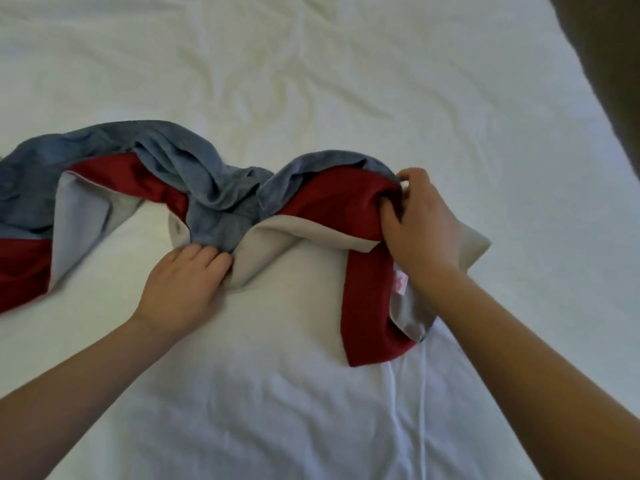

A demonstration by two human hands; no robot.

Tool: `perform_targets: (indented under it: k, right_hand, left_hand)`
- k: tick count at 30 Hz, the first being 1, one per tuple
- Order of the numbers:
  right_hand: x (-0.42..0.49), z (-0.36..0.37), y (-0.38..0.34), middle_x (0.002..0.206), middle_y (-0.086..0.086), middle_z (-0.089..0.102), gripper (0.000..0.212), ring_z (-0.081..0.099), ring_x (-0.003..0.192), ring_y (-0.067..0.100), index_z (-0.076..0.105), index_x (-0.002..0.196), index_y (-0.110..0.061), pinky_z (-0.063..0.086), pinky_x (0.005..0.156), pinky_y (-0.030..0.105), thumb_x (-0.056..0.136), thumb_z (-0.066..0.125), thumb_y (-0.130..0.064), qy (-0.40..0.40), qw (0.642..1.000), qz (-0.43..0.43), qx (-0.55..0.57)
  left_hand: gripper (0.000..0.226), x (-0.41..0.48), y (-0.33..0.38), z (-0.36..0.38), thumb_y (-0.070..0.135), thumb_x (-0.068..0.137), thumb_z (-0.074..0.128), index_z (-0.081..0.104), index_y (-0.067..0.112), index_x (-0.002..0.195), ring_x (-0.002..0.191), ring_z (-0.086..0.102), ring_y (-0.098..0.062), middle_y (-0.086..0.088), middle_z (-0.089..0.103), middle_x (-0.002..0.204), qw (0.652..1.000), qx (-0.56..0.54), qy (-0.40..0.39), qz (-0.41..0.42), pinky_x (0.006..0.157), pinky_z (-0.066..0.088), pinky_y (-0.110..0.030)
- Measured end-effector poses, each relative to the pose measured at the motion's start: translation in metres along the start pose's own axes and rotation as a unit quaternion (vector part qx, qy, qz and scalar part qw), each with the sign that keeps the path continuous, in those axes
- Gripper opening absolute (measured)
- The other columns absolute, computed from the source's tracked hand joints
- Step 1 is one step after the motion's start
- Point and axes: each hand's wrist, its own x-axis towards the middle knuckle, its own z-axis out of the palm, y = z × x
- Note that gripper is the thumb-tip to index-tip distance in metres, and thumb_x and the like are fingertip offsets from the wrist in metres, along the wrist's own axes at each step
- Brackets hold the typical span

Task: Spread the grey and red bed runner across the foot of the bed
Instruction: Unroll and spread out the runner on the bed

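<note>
The grey and red bed runner (214, 188) lies bunched and twisted across the white bed (311, 81), running from the left edge to the middle right, its pale lining showing in places. My left hand (183, 282) grips a fold of the grey part near the runner's middle, fingers curled into the cloth. At the right end, my right hand (419, 223) holds the bunched red and grey cloth, thumb and fingers closed round it. A red strip with a small pink label hangs down below that hand.
The rumpled white sheet covers nearly the whole view. A dark surface (609, 64) shows past the bed's right edge at the top right. A seam in the sheet runs down at the lower right.
</note>
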Motion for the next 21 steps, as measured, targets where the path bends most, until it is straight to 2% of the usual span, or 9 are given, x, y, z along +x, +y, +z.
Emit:
perform_targets:
  k: [2, 4, 7, 10, 13, 15, 16, 19, 21]
  right_hand:
    - [-0.031, -0.002, 0.007, 0.099, -0.013, 0.06, 0.033, 0.057, 0.08, 0.009, 0.043, 0.115, -0.034, 0.038, 0.054, 0.022, 0.088, 0.042, -0.053, 0.029, 0.998, 0.031, 0.055]
    - [-0.066, 0.0, 0.019, 0.098, -0.017, 0.056, 0.04, 0.055, 0.081, 0.006, 0.043, 0.114, -0.036, 0.036, 0.054, 0.02, 0.085, 0.041, -0.063, 0.015, 0.994, 0.069, 0.079]
    - [-0.113, 0.003, 0.037, 0.094, -0.014, 0.053, 0.051, 0.052, 0.08, 0.009, 0.052, 0.105, -0.029, 0.039, 0.06, 0.026, 0.074, 0.053, -0.07, -0.078, 0.996, 0.028, -0.015]
    - [-0.136, 0.006, 0.042, 0.095, -0.005, 0.056, 0.05, 0.053, 0.084, 0.018, 0.058, 0.096, -0.02, 0.043, 0.07, 0.03, 0.062, 0.074, -0.053, -0.135, 0.982, -0.042, -0.125]
    - [-0.138, 0.01, 0.036, 0.089, 0.003, 0.059, 0.029, 0.056, 0.084, 0.026, 0.061, 0.091, -0.013, 0.044, 0.07, 0.034, 0.068, 0.074, -0.024, -0.116, 0.982, -0.027, -0.145]
    - [-0.136, 0.009, 0.031, 0.083, 0.007, 0.061, 0.015, 0.057, 0.079, 0.032, 0.061, 0.09, -0.01, 0.042, 0.062, 0.034, 0.075, 0.062, -0.011, -0.102, 0.984, -0.02, -0.142]
    - [-0.136, 0.008, 0.029, 0.085, 0.008, 0.062, 0.017, 0.058, 0.079, 0.033, 0.06, 0.097, -0.01, 0.04, 0.059, 0.034, 0.08, 0.057, -0.01, -0.102, 0.984, -0.019, -0.143]
    - [-0.138, -0.003, 0.031, 0.09, 0.007, 0.064, 0.028, 0.059, 0.079, 0.032, 0.054, 0.117, -0.014, 0.036, 0.054, 0.031, 0.089, 0.052, -0.013, -0.103, 0.984, -0.015, -0.146]
    - [-0.144, -0.014, 0.032, 0.089, 0.007, 0.065, 0.028, 0.06, 0.076, 0.033, 0.052, 0.116, -0.016, 0.034, 0.054, 0.03, 0.088, 0.052, -0.014, -0.118, 0.984, 0.001, -0.131]
  left_hand:
    - [0.033, -0.009, 0.01, 0.003, 0.013, 0.07, 0.05, 0.064, 0.003, 0.099, 0.082, 0.06, -0.035, -0.015, 0.063, 0.095, 0.998, -0.026, 0.054, -0.008, 0.072, 0.049, -0.043]
    - [0.042, -0.016, 0.026, 0.004, 0.014, 0.078, 0.039, 0.06, 0.002, 0.112, 0.095, 0.06, -0.036, -0.018, 0.062, 0.111, 0.991, -0.044, 0.118, 0.036, 0.08, 0.048, -0.044]
    - [0.037, -0.012, 0.056, -0.001, 0.009, 0.092, 0.036, 0.052, 0.01, 0.124, 0.103, 0.06, -0.035, -0.018, 0.061, 0.12, 0.966, -0.043, 0.198, 0.16, 0.089, 0.046, -0.043]
    - [0.041, 0.014, 0.092, -0.017, 0.007, 0.096, 0.034, 0.061, 0.018, 0.125, 0.111, 0.061, -0.03, -0.014, 0.061, 0.126, 0.934, -0.007, 0.252, 0.253, 0.096, 0.047, -0.042]
    - [0.038, 0.047, 0.129, -0.036, 0.01, 0.097, 0.038, 0.067, 0.026, 0.115, 0.114, 0.06, -0.021, -0.004, 0.062, 0.127, 0.912, 0.07, 0.267, 0.303, 0.097, 0.048, -0.039]
    - [0.04, 0.065, 0.144, -0.047, 0.01, 0.094, 0.037, 0.072, 0.027, 0.1, 0.112, 0.062, -0.017, 0.003, 0.068, 0.118, 0.91, 0.131, 0.207, 0.335, 0.1, 0.046, -0.038]
    - [0.038, 0.071, 0.146, -0.05, 0.011, 0.089, 0.04, 0.074, 0.027, 0.091, 0.104, 0.065, -0.014, 0.007, 0.072, 0.104, 0.904, 0.164, 0.193, 0.344, 0.101, 0.045, -0.037]
    - [0.019, 0.078, 0.136, -0.068, 0.008, 0.066, 0.061, 0.068, 0.025, 0.06, 0.057, 0.062, -0.012, 0.007, 0.063, 0.054, 0.894, 0.225, 0.144, 0.359, 0.094, 0.051, -0.039]
    - [0.017, 0.072, 0.127, -0.067, 0.004, 0.062, 0.059, 0.065, 0.02, 0.066, 0.051, 0.059, -0.019, 0.001, 0.061, 0.051, 0.894, 0.206, 0.118, 0.381, 0.09, 0.052, -0.042]
